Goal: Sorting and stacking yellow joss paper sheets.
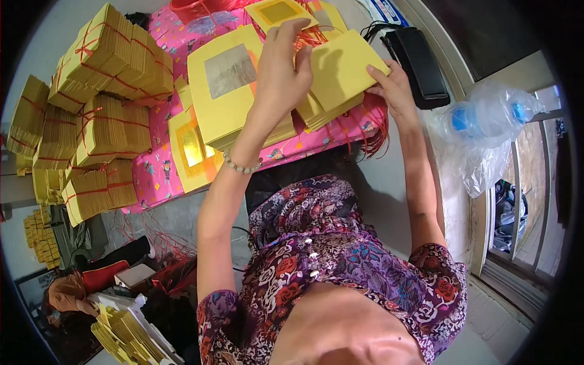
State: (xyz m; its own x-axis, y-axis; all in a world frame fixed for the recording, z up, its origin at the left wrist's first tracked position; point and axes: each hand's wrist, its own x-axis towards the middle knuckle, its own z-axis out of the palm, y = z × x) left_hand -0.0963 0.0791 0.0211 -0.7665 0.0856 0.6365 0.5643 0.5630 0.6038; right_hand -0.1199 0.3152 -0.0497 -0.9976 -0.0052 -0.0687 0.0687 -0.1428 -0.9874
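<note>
My right hand grips the right edge of a plain yellow paper stack, thumb on top and fingers curled beneath. Above that stack's left side, my left hand is held with its fingers loosely apart and nothing in them; whether it touches the paper is unclear. Under my left wrist sits a thick stack of yellow paper sheets, its top sheet bearing a silver square. A yellow sheet with a gold foil square lies to its left. Red strings show behind the plain stack.
Bundles of yellow paper tied with red string are piled at the left of the pink patterned tabletop. A black case lies at the right, near a plastic bag with bottles. More red strings hang over the front edge.
</note>
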